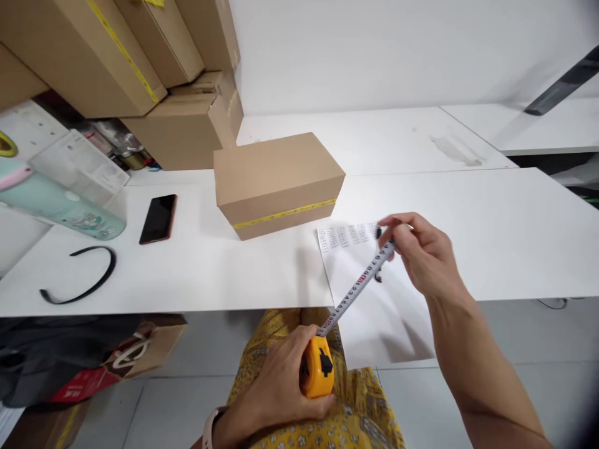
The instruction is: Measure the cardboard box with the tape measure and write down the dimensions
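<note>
My left hand [285,380] wraps round the yellow case of a tape measure [321,368], held over my lap in front of the table edge. From the case the white blade runs up and to the right, slanting across a printed sheet of paper [374,305]. My right hand [416,249] pinches the blade close to its far end, above the sheet. Small black items [378,274] show beside the blade, partly hidden by it and my fingers. The sheet overhangs the front edge. Left of it stands a closed cardboard box [281,181] with a yellow tape strip.
On the white table [491,249] lie a phone [159,218] and a curved black strip [110,268]. A mint-green bottle [70,202] is at the left. Cardboard boxes [182,125] are stacked at the back left. A dark flat object [564,81] leans at the back right.
</note>
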Demonstrator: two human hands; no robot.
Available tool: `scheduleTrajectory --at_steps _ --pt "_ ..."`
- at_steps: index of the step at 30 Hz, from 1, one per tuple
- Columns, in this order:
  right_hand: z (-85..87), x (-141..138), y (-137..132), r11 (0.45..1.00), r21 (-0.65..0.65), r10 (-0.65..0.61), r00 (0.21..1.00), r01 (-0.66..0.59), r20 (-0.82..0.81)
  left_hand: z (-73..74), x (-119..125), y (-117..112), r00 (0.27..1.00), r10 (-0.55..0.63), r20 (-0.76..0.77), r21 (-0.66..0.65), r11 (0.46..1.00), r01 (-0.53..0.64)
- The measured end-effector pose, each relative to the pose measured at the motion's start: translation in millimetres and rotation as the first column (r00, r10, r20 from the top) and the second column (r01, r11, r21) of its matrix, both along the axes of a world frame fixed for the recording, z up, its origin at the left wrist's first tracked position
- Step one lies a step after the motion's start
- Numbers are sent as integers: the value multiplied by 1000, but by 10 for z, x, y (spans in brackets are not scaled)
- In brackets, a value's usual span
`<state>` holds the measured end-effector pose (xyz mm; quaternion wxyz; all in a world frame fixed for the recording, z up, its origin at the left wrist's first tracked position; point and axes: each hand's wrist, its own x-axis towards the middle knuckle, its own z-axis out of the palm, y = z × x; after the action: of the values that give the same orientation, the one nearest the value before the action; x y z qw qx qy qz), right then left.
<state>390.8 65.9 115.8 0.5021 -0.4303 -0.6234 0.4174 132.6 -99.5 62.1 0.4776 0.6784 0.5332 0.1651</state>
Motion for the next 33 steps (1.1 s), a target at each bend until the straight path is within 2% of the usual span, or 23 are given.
scheduleTrajectory --at_steps 2,5,8,11,13,14,16,17,18,20,21,23,25,27,30,31,33 --pt "-68 99 -188 998 -30 -51 996 49 -71 -35 -11 5 1000 -17 -15 3 1000 17" --pt "-202 69 -451 999 -28 -42 996 40 -83 -97 -24 9 997 71 -7 38 997 -70" --pt "-323 -140 -679 996 -17 85 996 -84 17 -145 -31 36 987 155 40 155 975 -159" --pt "-399 -326 -764 975 -15 223 959 -224 172 -135 -43 105 989 123 87 287 947 -143" --pt "-443 -333 -695 973 -16 227 933 -232 280 -93 -75 179 990 110 88 357 924 -134" --pt "-469 -296 -625 986 -9 161 927 -168 340 -67 -103 226 989 125 79 390 909 -146" --pt "-530 -161 -441 995 25 -98 868 98 487 -13 -185 337 980 192 46 465 865 -191" --pt "-561 -80 -341 967 49 -231 785 249 575 10 -237 400 972 235 16 506 836 -211" --pt "-591 -1 -244 929 63 -312 678 365 666 29 -293 467 960 281 -22 549 805 -223" --pt "-641 125 -80 878 52 -313 490 475 814 51 -405 606 919 374 -126 636 741 -214" --pt "-661 166 -20 876 29 -268 437 481 859 53 -456 673 890 416 -187 668 718 -195" --pt "-694 210 54 897 -19 -182 408 443 895 40 -541 799 822 479 -310 700 699 -144" --pt "-720 228 75 925 -49 -141 459 376 877 9 -604 902 763 501 -409 696 712 -96" --pt "-731 251 53 943 -71 -143 590 325 794 -30 -649 979 737 497 -459 681 729 -67" --pt "-679 298 -34 948 -102 -218 849 301 481 -81 -675 1049 738 479 -476 676 735 -41" --pt "-640 309 -71 951 -102 -240 905 292 351 -94 -663 1061 737 482 -474 687 726 -33" --pt "-542 306 -144 963 -67 -252 957 263 143 -113 -589 1071 742 506 -441 738 675 -21"
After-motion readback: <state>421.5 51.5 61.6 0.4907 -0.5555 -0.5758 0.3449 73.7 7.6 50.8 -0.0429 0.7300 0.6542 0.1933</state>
